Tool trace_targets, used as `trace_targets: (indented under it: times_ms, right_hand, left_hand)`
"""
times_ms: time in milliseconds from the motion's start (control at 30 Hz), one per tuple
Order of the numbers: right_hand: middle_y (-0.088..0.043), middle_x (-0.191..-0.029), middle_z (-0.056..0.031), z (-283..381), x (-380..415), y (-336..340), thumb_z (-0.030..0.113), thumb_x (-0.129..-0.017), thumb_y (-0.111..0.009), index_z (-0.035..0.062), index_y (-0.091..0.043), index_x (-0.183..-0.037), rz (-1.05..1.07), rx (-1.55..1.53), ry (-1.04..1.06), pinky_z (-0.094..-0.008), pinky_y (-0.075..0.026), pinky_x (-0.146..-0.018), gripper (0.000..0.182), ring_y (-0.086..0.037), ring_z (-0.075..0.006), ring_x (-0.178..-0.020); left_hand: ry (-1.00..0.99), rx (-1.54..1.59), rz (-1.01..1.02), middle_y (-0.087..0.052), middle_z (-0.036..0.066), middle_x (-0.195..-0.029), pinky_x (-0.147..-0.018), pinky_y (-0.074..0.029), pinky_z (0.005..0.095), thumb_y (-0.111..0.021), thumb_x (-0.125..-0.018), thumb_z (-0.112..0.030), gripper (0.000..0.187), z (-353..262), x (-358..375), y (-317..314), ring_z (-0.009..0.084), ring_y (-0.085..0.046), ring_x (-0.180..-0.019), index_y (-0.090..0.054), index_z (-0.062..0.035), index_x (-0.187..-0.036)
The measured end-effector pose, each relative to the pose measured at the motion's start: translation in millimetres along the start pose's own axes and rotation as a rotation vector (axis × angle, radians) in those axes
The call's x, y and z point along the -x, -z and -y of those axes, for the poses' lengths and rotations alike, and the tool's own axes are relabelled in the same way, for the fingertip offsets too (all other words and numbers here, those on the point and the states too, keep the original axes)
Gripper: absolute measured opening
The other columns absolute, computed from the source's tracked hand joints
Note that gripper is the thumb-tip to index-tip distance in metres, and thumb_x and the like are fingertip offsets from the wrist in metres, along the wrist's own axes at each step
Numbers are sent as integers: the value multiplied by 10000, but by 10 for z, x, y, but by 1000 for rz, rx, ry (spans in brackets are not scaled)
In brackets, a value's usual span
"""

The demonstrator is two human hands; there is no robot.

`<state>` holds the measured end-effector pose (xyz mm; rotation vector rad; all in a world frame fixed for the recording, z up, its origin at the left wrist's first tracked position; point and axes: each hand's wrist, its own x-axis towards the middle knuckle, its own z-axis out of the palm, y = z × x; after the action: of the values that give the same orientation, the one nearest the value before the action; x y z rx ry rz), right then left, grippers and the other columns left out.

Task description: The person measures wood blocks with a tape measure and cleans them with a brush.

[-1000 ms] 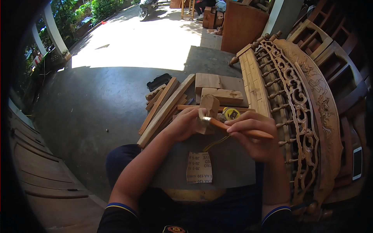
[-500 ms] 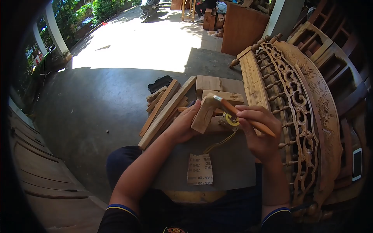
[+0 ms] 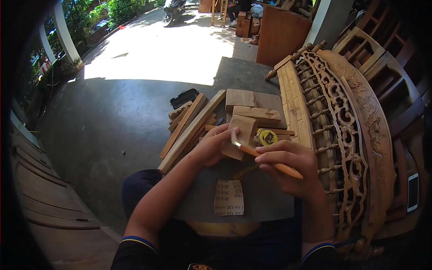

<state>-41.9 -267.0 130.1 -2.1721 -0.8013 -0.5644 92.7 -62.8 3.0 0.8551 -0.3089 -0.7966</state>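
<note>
My left hand [image 3: 212, 146] is closed around a pale wooden block [image 3: 245, 126], holding it tilted above the work surface. In my right hand [image 3: 291, 163] is a paintbrush [image 3: 248, 150] with an orange-brown wooden handle and a metal ferrule. Its bristles meet the block's left side, close to my left fingertips. Just beyond the block lies a yellow tape measure [image 3: 267, 137], partly covered by my right hand and the block. A piece of sandpaper [image 3: 229, 198], printed backing up, rests on the dark work surface [image 3: 270, 204] nearest my body.
Wooden strips [image 3: 193, 130] and thick wood blocks [image 3: 256, 98] lie behind my hands. A black case [image 3: 184, 98] sits past the strips. Carved furniture panels [image 3: 346, 117] lean on the right, with a phone [image 3: 412, 192] there. A person's leg [image 3: 232, 12] shows at the back.
The block has been turned so that a broad face shows. My right hand has moved down and left, taking the brush from the block's top to its left side.
</note>
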Motion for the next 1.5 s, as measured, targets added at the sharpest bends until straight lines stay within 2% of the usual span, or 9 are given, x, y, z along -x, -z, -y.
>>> trace_targets:
  times_ms: [400,500,600,700,867,1000,1233,1367,1500]
  right_hand:
    - [-779,-1034,-109,-50,95,24,25,-831,-838,92,-757,-1060,-56,-269,-207,-341,-620,-809,252,-775,-247,-981]
    - [-784,-1040,-93,-151,29,-30,40,-838,-843,105,-762,-1070,-301,10,-63,-343,-624,-813,254,-777,-236,-966]
    - [-783,-1048,-85,-113,11,11,51,-846,-842,114,-764,-1076,-246,216,-47,-341,-628,-816,251,-774,-222,-975]
    - [-774,-1073,-94,48,66,6,58,-853,-836,119,-764,-1079,142,-406,-197,-342,-632,-807,244,-767,-224,-1002]
    - [-774,-1046,-95,-153,-46,-70,9,-848,-820,108,-766,-1082,-370,127,-83,-348,-638,-807,260,-768,-237,-999]
    - [-774,-1087,-95,-8,56,-52,-19,-834,-816,102,-773,-1054,88,-310,-133,-342,-636,-823,255,-766,-234,-1016]
    - [-775,-1093,-107,-152,-7,-62,20,-875,-800,111,-755,-1085,-320,157,-85,-355,-639,-848,233,-766,-248,-1024]
    - [-763,-1087,-118,66,49,-66,26,-874,-803,101,-752,-1072,125,-274,-172,-347,-645,-820,218,-770,-252,-1004]
    - [-776,-1036,-105,-146,-1,-87,44,-866,-819,99,-755,-1056,-334,80,-130,-358,-634,-817,208,-770,-234,-995]
  left_hand:
    - [80,29,47,-593,144,-1415,-1060,-531,441,-430,-1121,-408,530,-53,31,-15,253,-630,-1258,-446,-53,-1515]
    - [85,109,59,-601,148,-1389,-1051,-530,423,-439,-1115,-429,547,-23,-4,41,256,-636,-1241,-448,-47,-1507]
    - [93,238,95,-618,165,-1360,-1039,-538,430,-424,-1114,-458,577,-8,26,81,270,-652,-1221,-463,-16,-1482]
    - [130,222,76,-628,177,-1333,-1026,-546,431,-420,-1107,-491,610,-5,27,140,278,-657,-1215,-468,-8,-1477]
    - [44,196,66,-632,176,-1304,-1016,-554,423,-427,-1094,-536,651,-20,60,50,284,-659,-1210,-464,-19,-1487]
    - [66,136,-5,-630,176,-1309,-1019,-561,421,-419,-1090,-560,666,-67,104,-66,281,-663,-1206,-468,-18,-1475]
    - [59,66,-35,-612,187,-1343,-999,-572,421,-419,-1084,-578,694,-87,89,-136,270,-666,-1195,-452,-14,-1487]
    - [110,105,-42,-607,189,-1351,-1003,-567,439,-432,-1085,-551,668,-101,97,-132,270,-660,-1201,-462,-13,-1480]
    - [102,117,-103,-605,204,-1347,-1010,-562,450,-444,-1066,-528,666,-45,66,-111,287,-654,-1212,-467,-1,-1472]
